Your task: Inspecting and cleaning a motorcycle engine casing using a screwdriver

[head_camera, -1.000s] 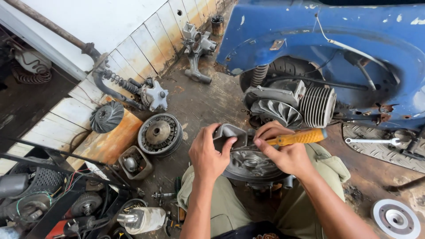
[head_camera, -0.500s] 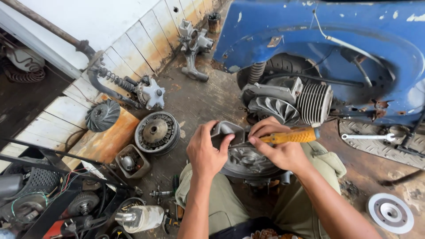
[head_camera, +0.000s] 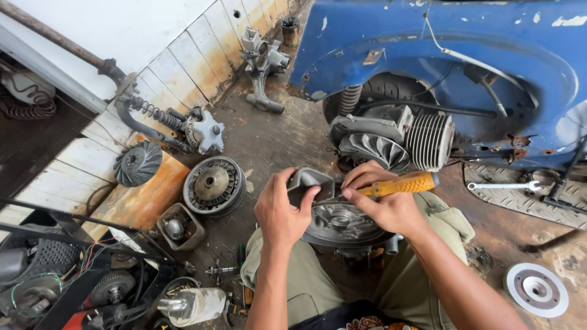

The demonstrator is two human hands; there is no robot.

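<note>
Engine casing point(head_camera: 339, 223) rests on the person's lap, above the knees. Left hand point(head_camera: 282, 211) grips its grey upper edge, fingers curled tight. Right hand point(head_camera: 382, 201) clasps a yellow-handled screwdriver point(head_camera: 400, 183) against it. Round clutch drum point(head_camera: 214, 184) lies nearby on the floor.

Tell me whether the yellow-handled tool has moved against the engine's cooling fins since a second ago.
No. The yellow-handled tool sits just below the cooling fins, as before, gripped in the right hand.
</note>
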